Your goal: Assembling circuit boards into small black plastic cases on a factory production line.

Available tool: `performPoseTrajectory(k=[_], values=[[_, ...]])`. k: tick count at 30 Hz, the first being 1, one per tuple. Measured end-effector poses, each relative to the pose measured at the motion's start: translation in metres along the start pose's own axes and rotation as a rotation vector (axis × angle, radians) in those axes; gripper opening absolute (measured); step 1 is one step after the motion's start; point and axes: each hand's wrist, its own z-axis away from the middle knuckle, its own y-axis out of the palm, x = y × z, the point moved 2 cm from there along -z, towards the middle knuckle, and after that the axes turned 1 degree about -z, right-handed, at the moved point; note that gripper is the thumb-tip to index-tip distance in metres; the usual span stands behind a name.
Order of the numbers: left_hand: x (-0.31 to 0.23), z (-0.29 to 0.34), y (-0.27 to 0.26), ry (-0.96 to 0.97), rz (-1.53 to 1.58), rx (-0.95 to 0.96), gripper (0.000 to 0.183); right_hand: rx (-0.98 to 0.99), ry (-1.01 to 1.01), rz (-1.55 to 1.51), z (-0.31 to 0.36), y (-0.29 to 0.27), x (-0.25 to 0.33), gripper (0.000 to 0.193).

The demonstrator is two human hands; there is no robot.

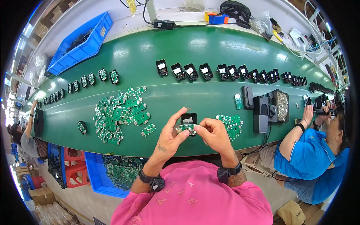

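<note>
Green table (168,95) below; left hand (170,134) and right hand (216,134) grip a green board (187,128) under their thumbs, by a black box (188,118).

A red stool (76,167) stands at left; a black power adapter (164,24) rests farther back.

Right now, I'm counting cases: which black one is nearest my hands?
The case between your left hand and right hand, just beyond the green board they hold; the far row sits well beyond.
</note>
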Motion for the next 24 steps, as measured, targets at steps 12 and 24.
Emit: performPoseTrajectory(k=[12,24], values=[[0.003,0.003,0.008,-0.134,0.138,-0.062,0.054,-0.192,-0.666,0.468,0.002,0.012,0.010,0.013],[-0.001,0.006,0.003,0.100,-0.014,-0.251,0.051,-0.345,-0.713,0.639,0.009,0.040,0.016,0.006]])
